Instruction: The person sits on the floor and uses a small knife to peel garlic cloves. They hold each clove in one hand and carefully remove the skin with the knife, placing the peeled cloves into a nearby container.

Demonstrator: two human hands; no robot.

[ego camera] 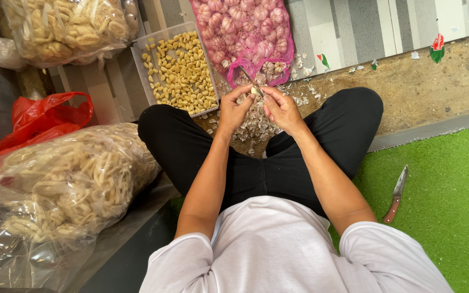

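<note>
Head view: the left hand (234,108) and right hand (280,107) meet above a pile of garlic skins (253,127), between the seated person's knees. Both hands are closed on one garlic clove (256,91), pinched between the fingertips; its long axis cannot be made out. A thin blade (247,76) runs from the hands up and left toward the pink mesh garlic bag (245,32). A tray of peeled cloves (183,70) sits just left. A spare knife (395,194) lies on green turf (446,206), tip pointing away from the person.

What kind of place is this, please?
Probably a home or small shop floor used for food preparation: a pink mesh sack of garlic, a tray of peeled cloves and big bags of crackers.
</note>
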